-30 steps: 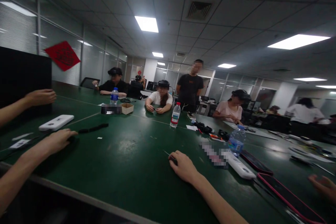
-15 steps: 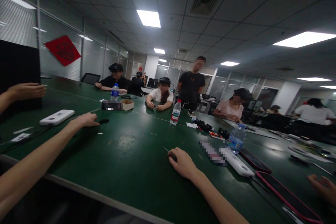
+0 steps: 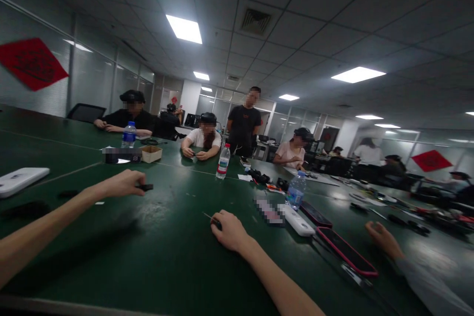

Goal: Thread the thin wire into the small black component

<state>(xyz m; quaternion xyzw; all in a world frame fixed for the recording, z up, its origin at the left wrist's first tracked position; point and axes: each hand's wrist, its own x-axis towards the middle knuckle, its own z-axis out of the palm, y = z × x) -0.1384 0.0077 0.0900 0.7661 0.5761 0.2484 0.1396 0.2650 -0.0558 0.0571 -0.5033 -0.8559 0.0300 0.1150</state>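
Note:
My left hand (image 3: 124, 182) is stretched out over the green table (image 3: 166, 256), fingers closed on a small black object (image 3: 146, 187) whose end sticks out to the right. My right hand (image 3: 229, 229) rests on the table as a loose fist. It holds a thin stick with a small dark piece (image 3: 217, 223) at the fingertips. The two hands are well apart.
A white device (image 3: 20, 178) lies far left and another (image 3: 296, 220) sits beside a phone in a red case (image 3: 346, 253). Water bottles (image 3: 223, 162) (image 3: 296, 191) and a small cardboard box (image 3: 151, 154) stand further back. Another person's hand (image 3: 383, 239) rests at right. Several people sit across the table.
The view has swung to the right. My left hand has moved forward across the table onto the black object. A co-worker's arm at far left has left the view. My right hand stayed put.

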